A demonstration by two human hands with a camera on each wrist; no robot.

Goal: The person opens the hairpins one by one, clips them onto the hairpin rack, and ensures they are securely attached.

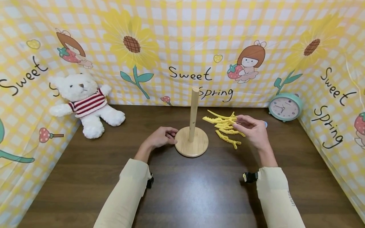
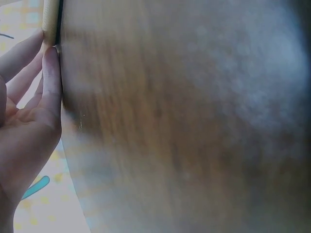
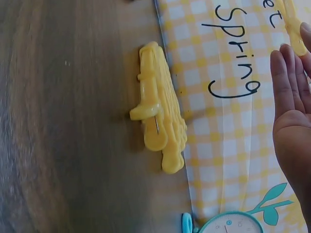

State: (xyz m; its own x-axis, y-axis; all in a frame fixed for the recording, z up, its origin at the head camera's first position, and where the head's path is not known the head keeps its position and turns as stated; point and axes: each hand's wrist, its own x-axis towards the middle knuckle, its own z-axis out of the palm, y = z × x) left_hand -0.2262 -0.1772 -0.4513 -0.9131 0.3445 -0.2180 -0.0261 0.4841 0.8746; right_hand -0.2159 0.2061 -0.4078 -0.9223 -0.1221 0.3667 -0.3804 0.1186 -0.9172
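A wooden stand [image 1: 194,114] with a round base and an upright dowel is in the middle of the table. My left hand [image 1: 161,136] holds the left rim of that base with thumb and fingertips; the left wrist view shows the tips on the rim [image 2: 50,22]. Between the thumb and fingers of my right hand [image 1: 253,129] is a yellow alligator hair clip [image 3: 292,26], pinched by one end and raised off the table. Several more yellow clips [image 3: 158,97] lie side by side under it, right of the stand. The held clip partly overlaps them in the head view.
A white teddy bear [image 1: 91,107] in a striped shirt sits at the back left. At the back right stands a green alarm clock [image 1: 285,107]. Checked, printed cloth [image 1: 176,47] walls the brown wooden table [image 1: 182,196] at the back and sides.
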